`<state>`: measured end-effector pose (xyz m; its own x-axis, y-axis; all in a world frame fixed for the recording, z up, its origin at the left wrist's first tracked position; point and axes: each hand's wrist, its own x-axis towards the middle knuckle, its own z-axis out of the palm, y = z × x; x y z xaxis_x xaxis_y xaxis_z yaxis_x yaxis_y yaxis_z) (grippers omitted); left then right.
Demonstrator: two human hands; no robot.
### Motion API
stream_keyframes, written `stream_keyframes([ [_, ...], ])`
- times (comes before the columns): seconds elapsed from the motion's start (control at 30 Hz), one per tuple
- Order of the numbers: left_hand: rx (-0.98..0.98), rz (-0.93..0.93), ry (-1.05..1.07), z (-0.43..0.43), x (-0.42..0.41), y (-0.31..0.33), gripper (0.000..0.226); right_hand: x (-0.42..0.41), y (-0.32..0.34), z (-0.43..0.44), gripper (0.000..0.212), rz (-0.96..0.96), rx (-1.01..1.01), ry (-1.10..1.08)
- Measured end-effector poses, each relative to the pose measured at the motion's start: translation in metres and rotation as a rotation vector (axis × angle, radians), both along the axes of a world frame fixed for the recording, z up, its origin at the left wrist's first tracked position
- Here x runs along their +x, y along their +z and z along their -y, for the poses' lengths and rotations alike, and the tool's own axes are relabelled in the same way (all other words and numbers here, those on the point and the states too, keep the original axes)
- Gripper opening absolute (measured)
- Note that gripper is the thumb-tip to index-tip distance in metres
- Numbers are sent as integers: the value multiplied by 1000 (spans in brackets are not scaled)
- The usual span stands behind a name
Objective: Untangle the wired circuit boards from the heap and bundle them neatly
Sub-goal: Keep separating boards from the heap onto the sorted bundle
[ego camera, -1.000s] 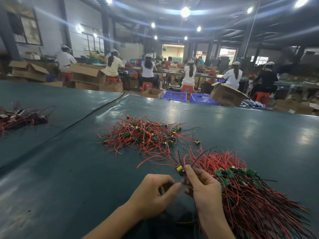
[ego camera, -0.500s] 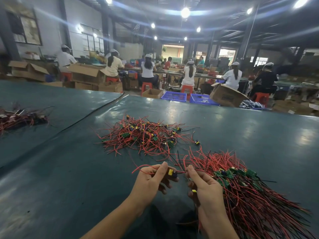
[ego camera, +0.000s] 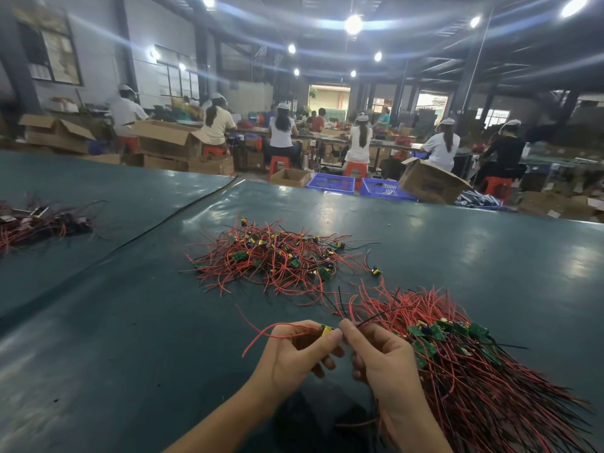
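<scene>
A busy workshop lies behind the dark green table (ego camera: 130,322). In the head view, the tangled heap (ego camera: 271,256) sits mid-table, and the combed bundle (ego camera: 474,380) lies just beside the right hand (ego camera: 385,364). The small circuit board (ego camera: 327,329), in the right fingers a second ago, is now pinched by the left hand (ego camera: 294,354). The right hand pinches its black wire (ego camera: 376,318). This piece looks freed and ready for straightening into the bundle.

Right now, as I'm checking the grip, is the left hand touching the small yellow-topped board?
Touching. The head view shows the left hand pinching the small board between thumb and fingertip, no gap; the right hand pinches a black wire.
</scene>
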<state>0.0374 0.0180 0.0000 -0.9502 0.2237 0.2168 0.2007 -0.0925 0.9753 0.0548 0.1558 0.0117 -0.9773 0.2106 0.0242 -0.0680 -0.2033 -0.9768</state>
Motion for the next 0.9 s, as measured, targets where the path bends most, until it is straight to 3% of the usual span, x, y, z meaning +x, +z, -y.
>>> stream_keyframes([
  [0.17, 9, -6, 18, 1, 0, 3, 19, -2, -5, -1, 28, -11, 98, -77],
  [0.37, 121, -5, 54, 10, -7, 10, 25, -7, 2, -27, 20, 11, -220, -288],
  [0.43, 125, -9, 54, 14, -9, 11, 27, -7, 2, -31, 19, 1, -239, -314],
  [0.6, 269, 125, 125, 17, -12, 9, 34, -1, 8, -26, 15, -138, -264, -115],
  [0.73, 489, 384, 153, 19, -17, 12, 38, 5, 8, -21, 42, -167, -200, 182],
  [0.83, 579, 486, 98, 24, -20, 12, 34, 6, 6, -16, 28, -129, -104, 228],
  [0.9, 601, 507, -66, 26, -18, 14, 29, 4, 4, -12, 20, -67, -52, 171],
])
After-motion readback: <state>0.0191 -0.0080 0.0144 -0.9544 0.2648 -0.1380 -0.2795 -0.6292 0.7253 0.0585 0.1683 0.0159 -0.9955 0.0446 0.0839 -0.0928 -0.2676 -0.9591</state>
